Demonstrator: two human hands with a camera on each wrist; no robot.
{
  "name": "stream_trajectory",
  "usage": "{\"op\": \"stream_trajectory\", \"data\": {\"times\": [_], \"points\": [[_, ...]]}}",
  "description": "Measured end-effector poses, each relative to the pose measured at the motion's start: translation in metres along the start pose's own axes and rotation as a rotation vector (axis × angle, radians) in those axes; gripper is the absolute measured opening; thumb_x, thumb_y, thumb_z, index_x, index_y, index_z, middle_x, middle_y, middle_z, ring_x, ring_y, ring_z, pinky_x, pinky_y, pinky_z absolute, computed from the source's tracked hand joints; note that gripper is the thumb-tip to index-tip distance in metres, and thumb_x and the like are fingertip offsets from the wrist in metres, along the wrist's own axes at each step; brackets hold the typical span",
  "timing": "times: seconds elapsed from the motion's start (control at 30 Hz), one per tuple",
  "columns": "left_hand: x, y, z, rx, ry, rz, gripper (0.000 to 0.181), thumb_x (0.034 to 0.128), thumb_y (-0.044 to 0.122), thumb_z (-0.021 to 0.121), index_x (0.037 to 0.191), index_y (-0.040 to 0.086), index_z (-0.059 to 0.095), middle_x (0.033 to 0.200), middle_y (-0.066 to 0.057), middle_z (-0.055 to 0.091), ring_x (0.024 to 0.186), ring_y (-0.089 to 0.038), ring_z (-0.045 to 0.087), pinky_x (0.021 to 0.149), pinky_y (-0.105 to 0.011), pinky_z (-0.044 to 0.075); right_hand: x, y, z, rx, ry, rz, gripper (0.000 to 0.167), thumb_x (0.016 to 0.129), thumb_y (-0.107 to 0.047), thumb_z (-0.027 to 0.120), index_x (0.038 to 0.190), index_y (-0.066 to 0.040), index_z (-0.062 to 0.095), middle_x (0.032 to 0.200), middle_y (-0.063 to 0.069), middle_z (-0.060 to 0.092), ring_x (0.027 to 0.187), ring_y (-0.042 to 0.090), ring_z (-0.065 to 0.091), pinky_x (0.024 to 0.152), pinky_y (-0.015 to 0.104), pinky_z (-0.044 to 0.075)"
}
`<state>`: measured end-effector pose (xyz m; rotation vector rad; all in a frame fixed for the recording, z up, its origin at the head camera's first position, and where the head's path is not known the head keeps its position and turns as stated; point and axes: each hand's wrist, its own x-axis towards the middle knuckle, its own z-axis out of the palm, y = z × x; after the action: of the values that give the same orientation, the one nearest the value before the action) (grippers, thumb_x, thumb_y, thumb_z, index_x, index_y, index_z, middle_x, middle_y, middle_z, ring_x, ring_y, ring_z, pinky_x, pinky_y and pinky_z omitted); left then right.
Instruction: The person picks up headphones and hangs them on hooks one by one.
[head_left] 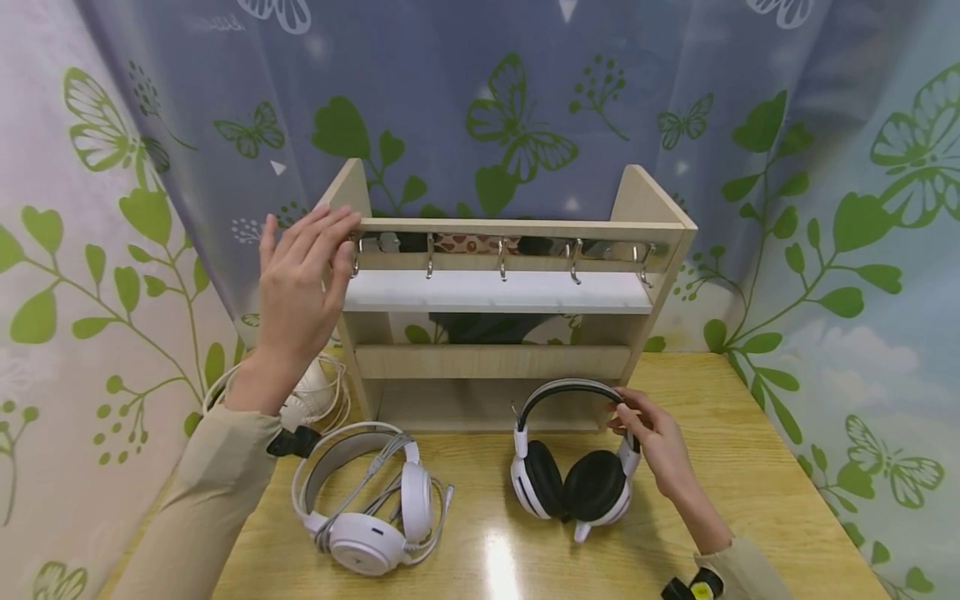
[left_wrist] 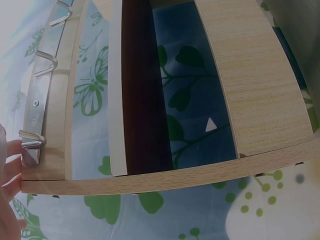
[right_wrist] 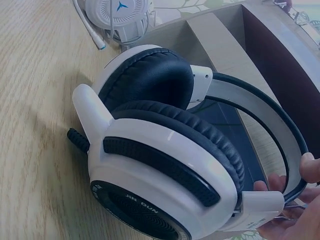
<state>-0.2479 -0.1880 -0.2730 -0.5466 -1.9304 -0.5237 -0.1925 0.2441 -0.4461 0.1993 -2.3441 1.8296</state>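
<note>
Right hand [head_left: 660, 443] at lower right pinches the black-padded headset [head_left: 594, 486] by its headband [head_left: 567, 387], likely light, springy and best held there.

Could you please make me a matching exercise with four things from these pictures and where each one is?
Things
1. Black-padded headphones
2. Headset with grey cable bundle
3. Metal hooks
4. Left grip

Places
A. In a row along the upper front board of the rack
B. Touching the upper left end of the rack
C. Held near one end of the headband by the right grip
D. On the table, in front of the rack's left side

Pairs: 1-C, 2-D, 3-A, 4-B
</note>
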Motion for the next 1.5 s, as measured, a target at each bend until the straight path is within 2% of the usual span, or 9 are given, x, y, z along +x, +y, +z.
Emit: {"op": "stream_trajectory", "data": {"times": [0.2, 0.4, 0.73, 1.03, 1.5], "points": [[0.000, 0.000, 0.002, -0.027, 0.026, -0.011, 0.036, 0.1075, 0.027, 0.046, 0.130, 0.009, 0.069, 0.133, -0.008, 0.067, 0.131, -0.030, 0.056, 0.124, -0.053, 0.013, 0.000, -0.001, -0.003, -0.006, 0.006, -0.028, 0.036, 0.106, -0.009, 0.053, 0.136, 0.011, 0.054, 0.093, -0.023, 0.067, 0.084, 0.005, 0.069, 0.077, 0.020, 0.056], [0.000, 0.000, 0.000, 0.008, 0.003, 0.007, 0.039, 0.1088, 0.028, 0.044, 0.131, 0.008, 0.068, 0.134, -0.009, 0.067, 0.131, -0.031, 0.056, 0.124, -0.054, 0.012, -0.001, -0.001, -0.006, -0.021, 0.013, -0.032, 0.036, 0.106, -0.010, 0.052, 0.135, 0.012, 0.055, 0.094, -0.023, 0.067, 0.084, 0.003, 0.068, 0.077, 0.019, 0.056], [0.002, 0.000, 0.000, 0.016, -0.007, 0.010, 0.039, 0.1089, 0.028, 0.043, 0.131, 0.008, 0.068, 0.134, -0.009, 0.067, 0.131, -0.031, 0.056, 0.124, -0.054, 0.012, -0.002, -0.005, -0.013, -0.042, 0.035, -0.059, 0.036, 0.105, -0.007, 0.053, 0.135, 0.013, 0.055, 0.092, -0.024, 0.066, 0.082, 0.001, 0.068, 0.076, 0.018, 0.056], [0.001, 0.000, -0.001, 0.019, -0.013, 0.006, 0.039, 0.1090, 0.028, 0.043, 0.131, 0.008, 0.068, 0.134, -0.009, 0.067, 0.131, -0.031, 0.056, 0.124, -0.054, 0.012, -0.004, -0.016, -0.020, -0.076, 0.035, -0.066, 0.038, 0.107, -0.013, 0.052, 0.136, 0.011, 0.055, 0.095, -0.025, 0.066, 0.085, 0.002, 0.068, 0.079, 0.017, 0.055], [0.002, 0.000, -0.002, 0.021, -0.015, 0.008, 0.039, 0.1091, 0.028, 0.043, 0.131, 0.008, 0.068, 0.134, -0.010, 0.067, 0.130, -0.032, 0.057, 0.124, -0.055, 0.012, 0.000, -0.031, -0.032, -0.121, 0.058, -0.136, 0.035, 0.107, -0.011, 0.051, 0.135, 0.010, 0.056, 0.098, -0.026, 0.065, 0.085, 0.001, 0.068, 0.078, 0.015, 0.054]]}}
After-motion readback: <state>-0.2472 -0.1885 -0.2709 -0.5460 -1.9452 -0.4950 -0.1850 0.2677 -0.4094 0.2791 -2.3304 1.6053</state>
